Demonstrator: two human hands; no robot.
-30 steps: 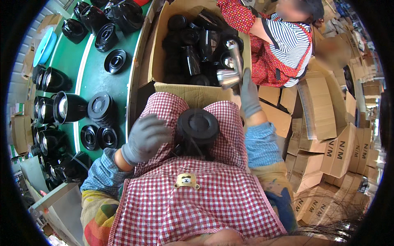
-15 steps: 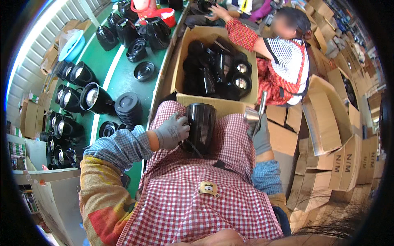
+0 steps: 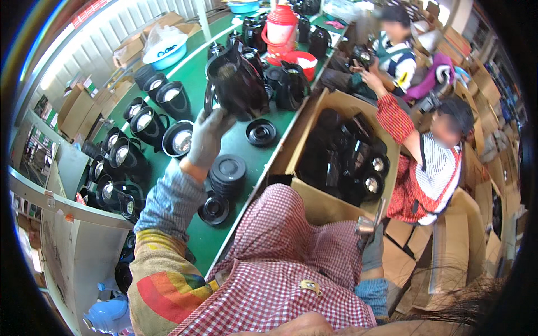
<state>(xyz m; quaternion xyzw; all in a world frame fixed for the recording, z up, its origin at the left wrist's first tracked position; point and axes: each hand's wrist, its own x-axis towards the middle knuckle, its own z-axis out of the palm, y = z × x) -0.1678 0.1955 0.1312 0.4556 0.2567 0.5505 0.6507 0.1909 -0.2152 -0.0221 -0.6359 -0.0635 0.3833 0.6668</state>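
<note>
- A pale corrugated wall [image 3: 134, 31] stands at far left; beside it a long green table [image 3: 256, 159] carries two blue basins [image 3: 162, 61].
- Left hand [image 3: 208, 137], gloved: its fingers pinch the handle of one black jug [image 3: 240, 84] over the table — whether the base touches, I cannot tell.
- Nearer: one stack of black lids [image 3: 228, 172], with two loose black discs [image 3: 261, 133] beside it.
- One open cardboard box [image 3: 325, 201] of black parts [image 3: 336, 151].
- Right hand [image 3: 374, 252], gloved: fingers wrapped round one metal tool [image 3: 365, 225].
- Two co-workers [image 3: 434, 179] at right.
- Since the earlier frame, the left hand has moved — from lap to table.
</note>
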